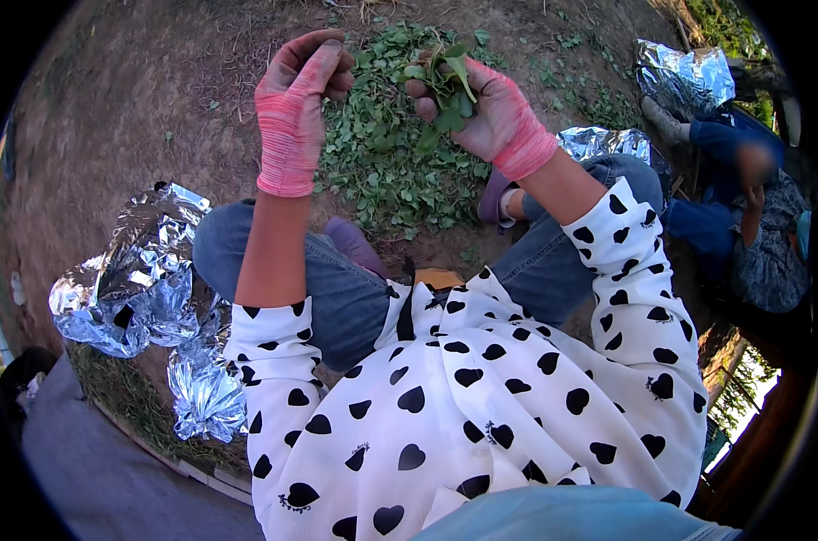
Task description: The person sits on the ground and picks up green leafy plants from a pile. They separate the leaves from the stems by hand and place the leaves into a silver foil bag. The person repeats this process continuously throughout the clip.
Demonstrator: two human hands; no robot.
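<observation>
Both hands wear pink knit work gloves with soiled palms. My right hand (pixel 487 111) grips a small bunch of green leafy stems (pixel 449 88), its leaves fanning out past the fingers. To the left, my left hand (pixel 304 88) is raised with its fingers curled in and the thumb against them; nothing shows between them. Below and between the two hands, a broad heap of loose green leaves (pixel 395 169) covers the soil. The hands do not touch each other.
Crumpled silver foil-like bags (pixel 152 291) lie by my left knee. Another silver bag (pixel 605 142) is beyond my right knee, and one more (pixel 686 78) stands farther right. A person in blue trousers (pixel 710 230) sits close on the right. Bare soil (pixel 132 115) stretches left.
</observation>
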